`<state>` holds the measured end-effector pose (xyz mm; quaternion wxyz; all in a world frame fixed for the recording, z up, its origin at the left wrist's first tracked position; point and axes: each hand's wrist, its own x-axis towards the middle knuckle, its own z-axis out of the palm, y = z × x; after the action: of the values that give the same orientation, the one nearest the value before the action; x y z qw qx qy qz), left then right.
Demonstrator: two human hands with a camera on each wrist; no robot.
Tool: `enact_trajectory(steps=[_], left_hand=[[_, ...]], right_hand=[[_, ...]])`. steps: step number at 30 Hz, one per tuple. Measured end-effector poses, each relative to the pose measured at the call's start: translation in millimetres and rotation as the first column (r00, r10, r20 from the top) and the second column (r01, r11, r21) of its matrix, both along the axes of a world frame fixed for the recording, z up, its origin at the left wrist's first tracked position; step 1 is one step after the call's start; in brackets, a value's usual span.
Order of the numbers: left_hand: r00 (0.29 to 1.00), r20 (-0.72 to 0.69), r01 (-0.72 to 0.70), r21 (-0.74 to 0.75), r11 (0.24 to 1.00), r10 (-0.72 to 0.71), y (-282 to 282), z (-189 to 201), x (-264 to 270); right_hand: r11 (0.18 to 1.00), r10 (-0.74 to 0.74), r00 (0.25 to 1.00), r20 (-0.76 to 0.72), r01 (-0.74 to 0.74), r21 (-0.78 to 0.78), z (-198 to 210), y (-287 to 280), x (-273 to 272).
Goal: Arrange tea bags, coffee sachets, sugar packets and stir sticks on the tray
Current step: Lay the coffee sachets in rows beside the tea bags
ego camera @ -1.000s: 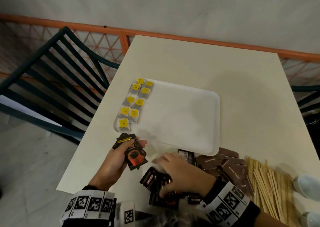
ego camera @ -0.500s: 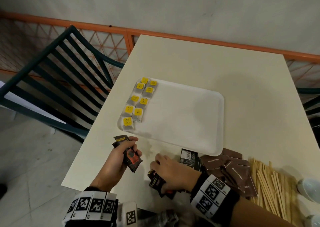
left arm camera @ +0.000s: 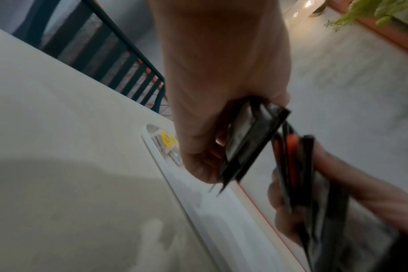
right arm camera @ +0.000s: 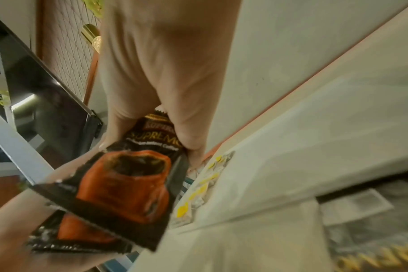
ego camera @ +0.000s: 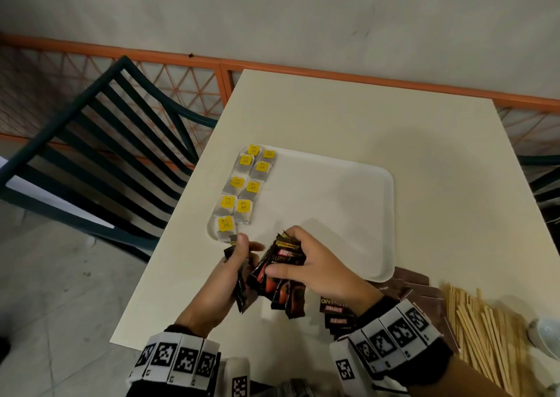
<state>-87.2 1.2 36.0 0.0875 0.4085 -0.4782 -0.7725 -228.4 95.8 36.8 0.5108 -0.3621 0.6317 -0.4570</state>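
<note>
Coffee sachets [ego camera: 280, 278], lately gathered off the counter [ego camera: 363, 114], are now held in both grips just before the tray [ego camera: 348, 214]: right hand [ego camera: 315, 270] clutching a fan, left hand [ego camera: 233, 263] a few. Placement beside the tea bags [ego camera: 242, 190] is likely next.

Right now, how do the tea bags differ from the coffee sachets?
The tea bags are pale with yellow tags; the coffee sachets are black with an orange cup. Tea bags lie in two rows on the tray; the sachets are gripped in the left hand and right hand. Both are small flat packets.
</note>
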Motion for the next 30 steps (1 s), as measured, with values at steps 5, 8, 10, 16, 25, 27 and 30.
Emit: enact_trajectory(steps=[5,8,10,16,25,27,30], left_hand=[[0.997,-0.031,0.073,0.275,0.959,-0.067,1,12,-13],[0.997,-0.069,0.062,0.357,0.932,-0.040,-6,14,-18],[0.994,-0.107,0.071,0.395,0.916,-0.031,-11,15,-20],[0.988,-0.145,0.100,0.410,0.907,-0.043,-27,17,-20],[0.985,-0.163,0.114,0.404,0.908,-0.051,-41,11,-24],[0.987,-0.159,0.096,0.436,0.895,-0.029,-42,12,-28],[0.992,-0.104,0.111,0.456,0.883,-0.072,-45,12,-31]], right_hand=[[0.995,-0.096,0.993,0.064,0.098,-0.032,8,-14,5],[0.991,-0.127,0.992,0.006,0.127,-0.053,5,-21,10],[0.991,-0.127,0.991,-0.031,0.125,-0.053,1,-24,14],[0.998,-0.027,0.891,-0.454,0.001,-0.059,-3,-33,26],[0.986,0.131,0.910,-0.394,-0.159,-0.040,8,-42,18],[0.970,0.214,0.859,-0.466,-0.244,-0.003,12,-44,16],[0.947,0.274,0.778,-0.566,-0.322,0.015,11,-46,14]])
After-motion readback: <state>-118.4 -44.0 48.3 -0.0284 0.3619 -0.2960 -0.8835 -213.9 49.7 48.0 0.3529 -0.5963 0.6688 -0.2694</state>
